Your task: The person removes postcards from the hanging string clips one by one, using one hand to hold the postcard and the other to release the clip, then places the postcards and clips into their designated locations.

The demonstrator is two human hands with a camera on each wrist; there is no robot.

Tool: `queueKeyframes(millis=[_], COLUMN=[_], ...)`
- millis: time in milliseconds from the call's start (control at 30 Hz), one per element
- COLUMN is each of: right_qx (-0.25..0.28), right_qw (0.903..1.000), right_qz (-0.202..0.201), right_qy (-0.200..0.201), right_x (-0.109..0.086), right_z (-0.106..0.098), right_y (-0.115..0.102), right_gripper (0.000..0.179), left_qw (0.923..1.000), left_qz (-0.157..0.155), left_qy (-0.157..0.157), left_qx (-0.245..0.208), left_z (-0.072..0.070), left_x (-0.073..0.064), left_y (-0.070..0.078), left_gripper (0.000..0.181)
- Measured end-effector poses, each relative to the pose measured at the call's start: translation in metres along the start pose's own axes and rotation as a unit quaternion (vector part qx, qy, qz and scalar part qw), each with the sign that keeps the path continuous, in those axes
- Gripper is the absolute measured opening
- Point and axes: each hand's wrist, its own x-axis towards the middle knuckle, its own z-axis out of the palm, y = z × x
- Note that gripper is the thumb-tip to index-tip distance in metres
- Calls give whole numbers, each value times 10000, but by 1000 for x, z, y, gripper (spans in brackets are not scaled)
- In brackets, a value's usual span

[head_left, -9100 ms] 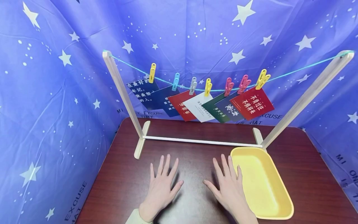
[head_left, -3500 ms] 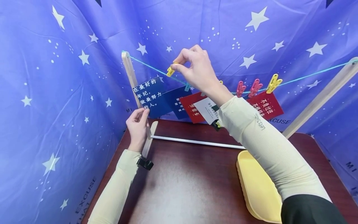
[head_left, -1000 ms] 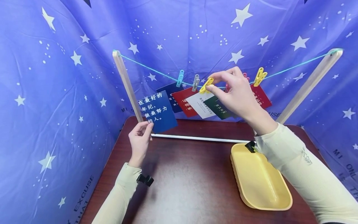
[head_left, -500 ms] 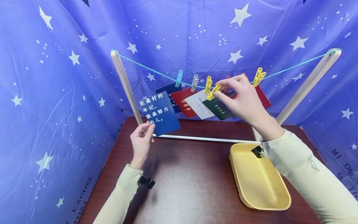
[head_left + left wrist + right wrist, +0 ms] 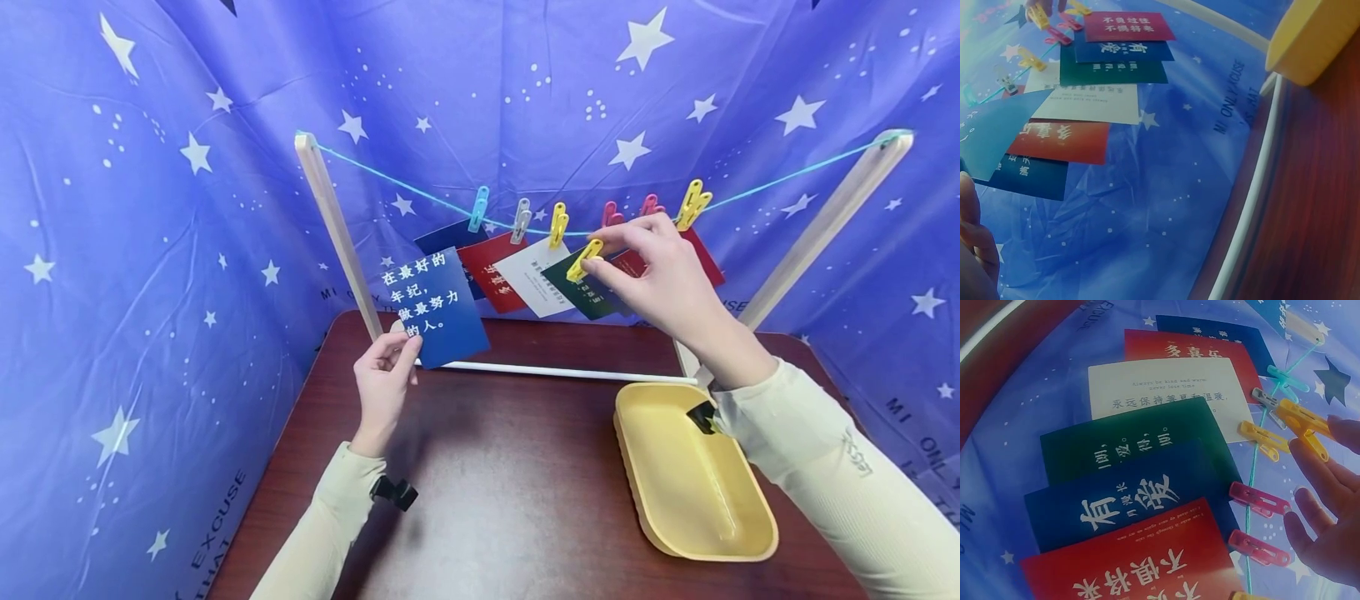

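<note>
My left hand [image 5: 385, 383] pinches a blue card [image 5: 453, 329] with white lettering by its lower left corner, in front of the string. A yellow clothespin [image 5: 583, 261] is between the thumb and fingers of my right hand [image 5: 667, 279], off the string and overlapping the green card [image 5: 577, 292] in the head view. More cards hang from the string [image 5: 1252, 481] by clothespins: a navy one [image 5: 1216, 334], a red one [image 5: 1188, 353], a white one [image 5: 1160, 387], a blue one [image 5: 1116, 494] and a red one [image 5: 1122, 556].
Wooden posts [image 5: 333, 225] hold the string, joined below by a white rod [image 5: 555, 371]. A yellow tub [image 5: 678, 483] stands on the dark red table [image 5: 480, 517] beneath my right forearm. Star-printed blue cloth [image 5: 480, 83] surrounds the table.
The blue card came off the left of the string and moved down and toward me in my left hand. My right hand carried the yellow clothespin from there rightward and lower.
</note>
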Motion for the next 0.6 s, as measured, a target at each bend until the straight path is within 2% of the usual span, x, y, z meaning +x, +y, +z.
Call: queueKeyframes(millis=[267, 600], right_qx=[-48, -219], right_qw=[9994, 9985], right_qz=[178, 193], right_qy=[-286, -456], right_x=[-8, -22], right_z=[0, -1], right_y=[4, 7], right_gripper=[33, 35], left_qw=[9999, 9996], left_qz=[-35, -167], left_qy=[-75, -170], left_qx=[70, 125], left_z=[3, 5], left_x=[-3, -13], left_y=[1, 0], left_gripper=[20, 14])
